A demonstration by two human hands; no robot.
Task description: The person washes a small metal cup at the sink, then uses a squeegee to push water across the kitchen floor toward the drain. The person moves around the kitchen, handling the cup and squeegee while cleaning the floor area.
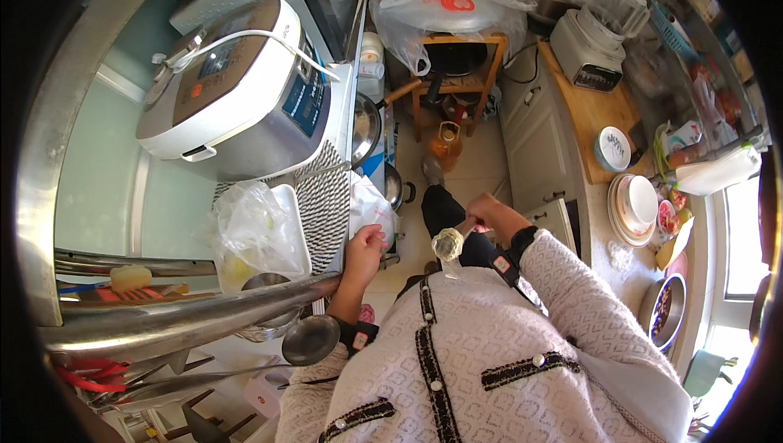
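Note:
My right hand is closed around the brownish handle of a tool with a pale, translucent round head; its exact kind is unclear. It is held in front of my body, over my dark trouser leg. My left hand is at the edge of the shelf on the left, fingers loosely bent and thumb apart, with nothing visible in it. Just beyond it lies a white plastic bag with red print; whether they touch is hard to tell. Left of that hand, a clear plastic bag rests by a white tray on a striped mat.
A rice cooker stands on the left shelf. Below it, a metal ladle hangs near my left forearm. Ahead are a wooden stool and an orange-coloured bottle on the floor. The right counter bears a blender, stacked dishes and a metal bowl.

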